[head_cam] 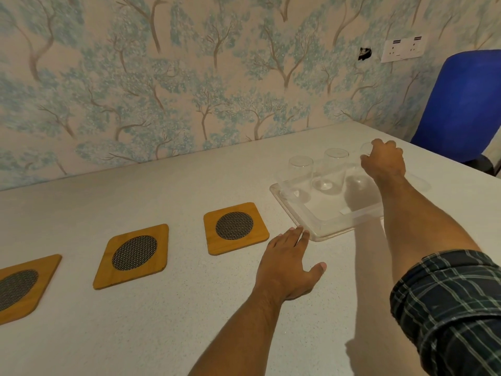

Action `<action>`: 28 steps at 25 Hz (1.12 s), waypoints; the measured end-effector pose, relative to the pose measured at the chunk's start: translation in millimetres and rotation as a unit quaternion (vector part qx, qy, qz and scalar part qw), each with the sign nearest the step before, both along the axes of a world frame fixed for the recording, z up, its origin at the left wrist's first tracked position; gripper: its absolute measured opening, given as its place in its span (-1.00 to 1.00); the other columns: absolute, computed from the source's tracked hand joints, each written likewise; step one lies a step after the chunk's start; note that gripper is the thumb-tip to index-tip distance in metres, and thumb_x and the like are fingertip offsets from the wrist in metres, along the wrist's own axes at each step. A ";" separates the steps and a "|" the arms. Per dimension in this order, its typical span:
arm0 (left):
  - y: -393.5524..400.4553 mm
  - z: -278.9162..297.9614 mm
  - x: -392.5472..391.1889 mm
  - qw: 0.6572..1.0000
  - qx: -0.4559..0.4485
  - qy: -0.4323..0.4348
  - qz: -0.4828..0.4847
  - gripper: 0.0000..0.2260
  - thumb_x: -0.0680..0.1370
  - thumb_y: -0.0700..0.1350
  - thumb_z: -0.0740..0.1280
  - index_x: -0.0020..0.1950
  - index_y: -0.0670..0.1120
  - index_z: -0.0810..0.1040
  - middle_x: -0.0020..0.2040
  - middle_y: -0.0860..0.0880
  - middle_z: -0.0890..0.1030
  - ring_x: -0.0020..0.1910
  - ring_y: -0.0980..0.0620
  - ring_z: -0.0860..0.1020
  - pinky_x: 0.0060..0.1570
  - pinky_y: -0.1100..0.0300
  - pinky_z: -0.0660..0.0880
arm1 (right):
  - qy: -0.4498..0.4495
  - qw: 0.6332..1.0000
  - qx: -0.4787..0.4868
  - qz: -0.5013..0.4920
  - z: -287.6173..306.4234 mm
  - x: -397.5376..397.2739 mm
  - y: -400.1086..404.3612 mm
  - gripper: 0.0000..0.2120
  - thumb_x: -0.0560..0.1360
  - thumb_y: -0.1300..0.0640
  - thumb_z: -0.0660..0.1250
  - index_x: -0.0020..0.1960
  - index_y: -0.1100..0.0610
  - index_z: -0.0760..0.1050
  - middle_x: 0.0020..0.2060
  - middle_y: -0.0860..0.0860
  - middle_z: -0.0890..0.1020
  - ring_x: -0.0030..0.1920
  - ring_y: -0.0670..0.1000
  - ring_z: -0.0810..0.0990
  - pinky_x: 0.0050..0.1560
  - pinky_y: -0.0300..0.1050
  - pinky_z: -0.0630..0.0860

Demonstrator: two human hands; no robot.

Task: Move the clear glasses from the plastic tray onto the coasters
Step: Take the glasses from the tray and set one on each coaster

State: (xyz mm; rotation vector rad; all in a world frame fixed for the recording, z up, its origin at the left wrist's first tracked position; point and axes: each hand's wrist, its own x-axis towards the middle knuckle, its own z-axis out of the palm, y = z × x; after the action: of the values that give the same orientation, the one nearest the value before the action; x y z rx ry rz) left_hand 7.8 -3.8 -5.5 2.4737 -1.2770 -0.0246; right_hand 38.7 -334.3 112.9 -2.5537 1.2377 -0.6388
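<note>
Amber wooden coasters (235,228) with dark mesh discs are lying on the speckled pale desk (162,191), blue-leaved wallpaper (162,77) showing behind, beside a plaid navy sleeve (450,302).

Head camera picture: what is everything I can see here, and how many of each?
Glasses: three, clear, upside down in the tray's far half.
Tray: one, clear plastic, on the table's right side.
Coasters: three, wooden with dark mesh centres, bare, in a row left of the tray.
Table: one, pale speckled.
Chair: one, blue, far right.
Wall socket: one, white.
Left hand: flat on the table.
Right hand: grasping the rightmost glass.
</note>
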 end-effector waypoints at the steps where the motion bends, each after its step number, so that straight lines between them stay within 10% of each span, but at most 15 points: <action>1: 0.2 -0.3 0.1 1.000 0.001 0.000 0.002 -0.23 0.60 0.37 0.06 0.69 -0.02 0.02 0.69 0.00 0.03 0.66 0.03 -0.02 0.60 0.04 -0.12 | 0.012 1.000 0.005 0.004 -1.7 2.1 -1.4 -0.54 0.64 0.07 0.26 0.49 0.18 0.34 0.38 0.26 0.36 0.35 0.30 0.36 0.24 0.19 0.44; 7: 1.4 1.2 0.1 1.000 0.005 0.002 0.001 -0.23 0.60 0.37 0.05 0.69 -0.02 0.02 0.70 0.00 0.02 0.66 0.02 -0.03 0.61 0.01 -0.11 | 0.035 0.997 0.057 0.025 -14.0 -0.3 -5.3 -0.31 0.58 0.25 0.28 0.63 0.07 0.06 0.58 0.21 0.07 0.42 0.34 0.33 0.35 0.19 0.39; 13: 1.6 2.2 -1.6 1.000 0.003 0.002 0.002 -0.24 0.61 0.36 0.08 0.69 -0.03 0.03 0.69 -0.01 0.03 0.66 0.03 -0.03 0.59 0.05 -0.13 | -0.110 0.989 0.095 -0.039 -26.7 -5.6 8.8 -0.27 0.48 0.22 0.47 0.53 0.16 0.17 0.37 0.26 0.39 0.29 0.32 0.50 0.21 0.11 0.52; 21: 1.3 1.2 -1.5 1.000 -0.006 -0.001 0.001 -0.24 0.61 0.35 0.08 0.69 -0.04 0.05 0.69 -0.02 0.04 0.66 0.02 -0.01 0.60 0.05 -0.11 | -0.082 0.980 0.179 -0.005 -33.8 -3.9 17.1 -0.09 0.52 0.15 0.42 0.65 0.17 -0.11 0.41 0.27 0.43 0.38 0.28 0.44 0.33 0.14 0.44; 28: 0.5 -0.1 -1.1 1.000 -0.016 -0.009 0.005 -0.25 0.60 0.34 0.10 0.68 -0.04 0.10 0.69 -0.01 0.09 0.65 0.03 0.02 0.58 0.07 -0.09 | -0.344 0.928 -0.118 0.079 -12.4 7.8 65.5 -0.62 0.59 0.05 0.28 0.39 0.09 0.43 0.22 0.09 0.53 0.09 0.08 0.59 0.02 -0.03 0.58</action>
State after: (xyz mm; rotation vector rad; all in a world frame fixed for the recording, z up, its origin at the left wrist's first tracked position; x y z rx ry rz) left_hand 6.7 -3.3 -5.6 2.4577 -1.2622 0.0205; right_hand 46.5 -268.7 100.5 -2.2229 0.7330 -1.5453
